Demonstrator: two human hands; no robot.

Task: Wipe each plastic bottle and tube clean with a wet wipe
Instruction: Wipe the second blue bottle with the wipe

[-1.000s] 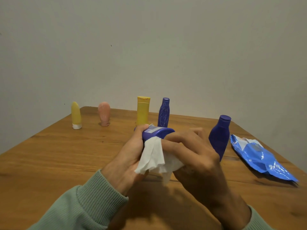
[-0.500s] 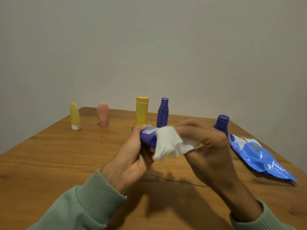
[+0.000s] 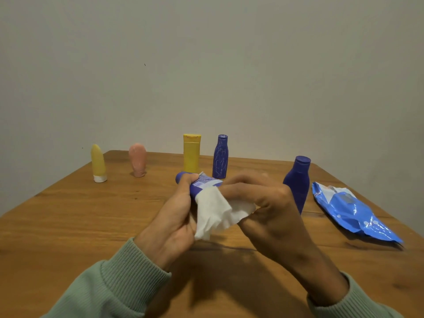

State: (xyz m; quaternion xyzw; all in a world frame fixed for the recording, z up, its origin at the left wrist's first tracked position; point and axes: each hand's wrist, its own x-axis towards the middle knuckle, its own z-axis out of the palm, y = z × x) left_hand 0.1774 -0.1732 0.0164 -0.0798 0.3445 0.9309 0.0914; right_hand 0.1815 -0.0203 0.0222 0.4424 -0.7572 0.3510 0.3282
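Left hand (image 3: 174, 226) fingers grip blue tube (image 3: 202, 183) above the surface (image 3: 80, 214); right hand (image 3: 270, 207) fingers pinch white wipe (image 3: 215, 214) against the tube's lower end.

Held blue tube (image 3: 202, 182) half hidden under wipe (image 3: 215, 212); right hand (image 3: 273, 212) blurred at fingertips.

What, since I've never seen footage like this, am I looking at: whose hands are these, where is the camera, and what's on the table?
No machine here: a person's two bare hands, filmed by one camera worn on the head, looking forward and down. The left hand grips a labelled blue container; the right hand pinches a white wipe against it. On the wooden table stand a yellow tube, a pink tube, a yellow bottle, a slim blue bottle and a larger blue bottle. A blue wipe pack lies on the right.
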